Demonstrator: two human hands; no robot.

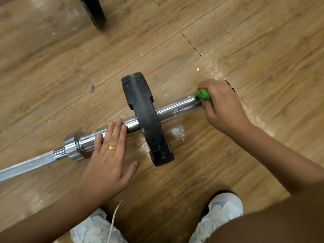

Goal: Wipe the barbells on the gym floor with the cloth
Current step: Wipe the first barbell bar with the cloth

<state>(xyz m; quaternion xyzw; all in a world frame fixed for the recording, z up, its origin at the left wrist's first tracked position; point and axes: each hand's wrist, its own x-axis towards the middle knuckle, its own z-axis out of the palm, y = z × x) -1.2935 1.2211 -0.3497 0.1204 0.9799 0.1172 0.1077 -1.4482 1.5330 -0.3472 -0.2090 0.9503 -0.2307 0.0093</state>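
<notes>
Here, a chrome steel barbell (177,106) lay slantwise across the brown wood-plank gym floor (245,41), a scuffed black weight plate (147,120) standing on its sleeve. The left hand (108,160), wearing a gold ring (111,148), rested flat with straight fingers on the sleeve just inside the plate. The right hand (222,106) gripped a bunched green cloth (202,94) against the sleeve's outer end. White dust (176,132) speckled the boards beside the plate.

Chrome, rubber, cloth on wood.
Bar (177,107): glossy polished metal. Plate (145,118): matt black, scuffed, dusty. Cloth (203,94): green, soft, crumpled. Floor (245,41): wood-grain planks, slight sheen.
</notes>
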